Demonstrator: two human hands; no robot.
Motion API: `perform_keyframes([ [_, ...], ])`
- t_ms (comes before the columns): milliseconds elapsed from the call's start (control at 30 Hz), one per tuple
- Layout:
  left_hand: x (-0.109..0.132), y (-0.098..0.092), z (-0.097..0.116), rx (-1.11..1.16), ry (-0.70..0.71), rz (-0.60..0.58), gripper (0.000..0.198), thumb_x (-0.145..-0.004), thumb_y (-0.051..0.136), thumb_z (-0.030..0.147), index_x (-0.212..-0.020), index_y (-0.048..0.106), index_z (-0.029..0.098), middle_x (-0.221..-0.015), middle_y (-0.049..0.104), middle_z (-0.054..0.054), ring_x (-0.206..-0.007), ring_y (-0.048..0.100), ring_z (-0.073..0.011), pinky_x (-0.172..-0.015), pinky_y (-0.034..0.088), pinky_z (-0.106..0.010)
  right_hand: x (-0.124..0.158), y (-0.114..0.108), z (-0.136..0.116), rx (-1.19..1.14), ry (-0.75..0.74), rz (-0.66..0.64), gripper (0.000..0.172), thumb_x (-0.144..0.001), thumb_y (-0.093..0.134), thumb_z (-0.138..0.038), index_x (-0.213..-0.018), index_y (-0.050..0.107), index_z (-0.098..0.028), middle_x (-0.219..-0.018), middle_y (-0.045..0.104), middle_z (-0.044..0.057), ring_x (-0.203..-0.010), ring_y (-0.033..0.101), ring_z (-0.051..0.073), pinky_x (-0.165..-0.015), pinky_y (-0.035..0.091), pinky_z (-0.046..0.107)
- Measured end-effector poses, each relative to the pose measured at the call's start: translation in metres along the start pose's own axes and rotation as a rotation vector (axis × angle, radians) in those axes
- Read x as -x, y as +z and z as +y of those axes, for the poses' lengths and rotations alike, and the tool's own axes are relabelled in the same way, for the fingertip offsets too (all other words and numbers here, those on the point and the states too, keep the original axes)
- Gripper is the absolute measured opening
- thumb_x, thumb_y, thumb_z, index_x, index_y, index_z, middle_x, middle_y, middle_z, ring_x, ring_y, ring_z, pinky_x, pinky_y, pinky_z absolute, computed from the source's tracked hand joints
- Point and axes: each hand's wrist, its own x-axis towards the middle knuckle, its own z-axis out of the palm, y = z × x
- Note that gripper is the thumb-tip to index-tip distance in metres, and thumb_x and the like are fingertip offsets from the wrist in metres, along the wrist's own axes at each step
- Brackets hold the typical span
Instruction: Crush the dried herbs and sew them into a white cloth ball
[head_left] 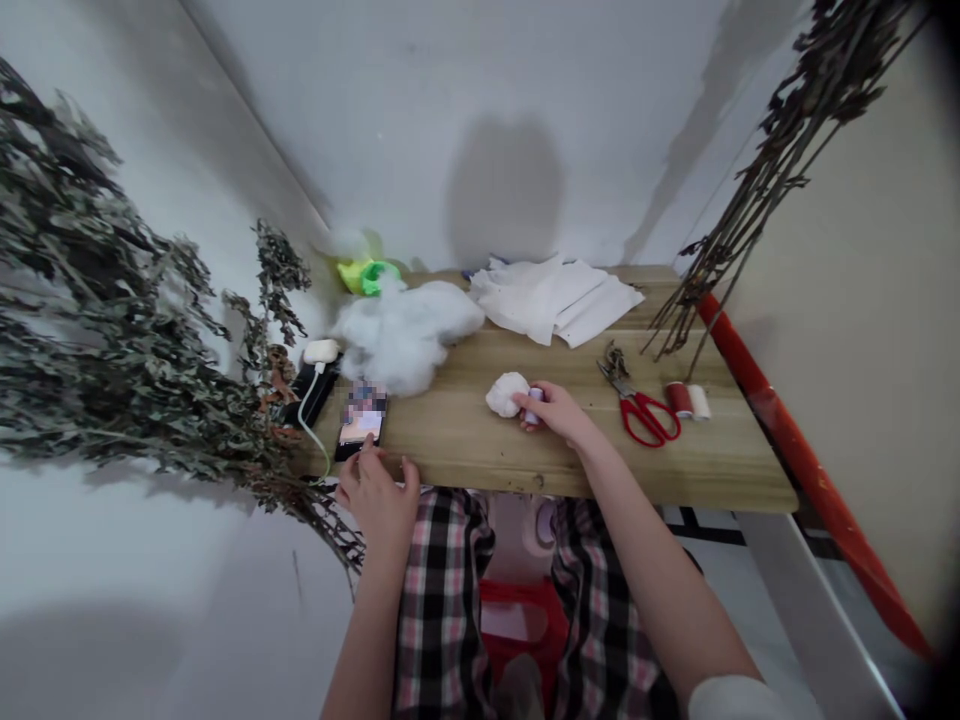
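At the table's front left, my left hand (pixel 381 500) has its fingers apart, with a fingertip on the lit screen of a phone (pixel 363 428). My right hand (pixel 561 412) is closed around a pale thread spool (pixel 535 403), lying low over the middle of the table. Against its fingertips sits a small round white cloth ball (pixel 505 394). To the right of that hand lie red-handled scissors (pixel 646 418). Beyond them are a dark red thread spool (pixel 679 399) and a white thread spool (pixel 700 402).
A heap of white stuffing (pixel 409 335) covers the wooden table's (pixel 465 460) back left, beside a green and yellow bag (pixel 369 275). White cloth pieces (pixel 555 298) lie at the back. Dried branches (pixel 112 320) crowd the left; more stems (pixel 757 190) stand right. A cable (pixel 304 405) runs beside the phone.
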Motion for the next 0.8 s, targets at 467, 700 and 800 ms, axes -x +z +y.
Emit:
perform_keyframes([
  [467, 0.000, -0.004, 0.001, 0.047, -0.001, 0.071, 0.030, -0.081, 0.051, 0.031, -0.104, 0.051, 0.013, -0.121, 0.056, -0.018, -0.117, 0.044, -0.0318, -0.097, 0.031, -0.047, 0.001, 0.000, 0.000, -0.012, -0.017, 0.015, 0.032, -0.069, 0.074, -0.041, -0.087, 0.059, -0.018, -0.061, 0.063, -0.001, -0.052, 0.059, 0.012, -0.047, 0.053, 0.023],
  [700, 0.006, -0.007, 0.028, 0.195, 0.367, -0.156, 0.013, -0.087, 0.046, 0.027, -0.083, 0.055, 0.018, -0.084, 0.064, -0.009, -0.085, 0.056, -0.0241, -0.080, 0.040, -0.037, 0.002, 0.001, -0.002, -0.009, -0.008, 0.011, 0.030, -0.071, 0.073, -0.039, -0.087, 0.059, -0.018, -0.061, 0.063, -0.001, -0.051, 0.059, 0.012, -0.046, 0.052, 0.023],
  [800, -0.005, -0.011, 0.061, 0.363, 0.450, -0.236, 0.015, -0.087, 0.044, 0.024, -0.091, 0.058, 0.018, -0.093, 0.064, -0.010, -0.091, 0.057, -0.0232, -0.084, 0.042, -0.036, 0.002, 0.002, -0.003, -0.009, -0.008, 0.016, 0.030, -0.069, 0.074, -0.039, -0.086, 0.059, -0.018, -0.060, 0.062, -0.002, -0.051, 0.058, 0.012, -0.046, 0.051, 0.022],
])
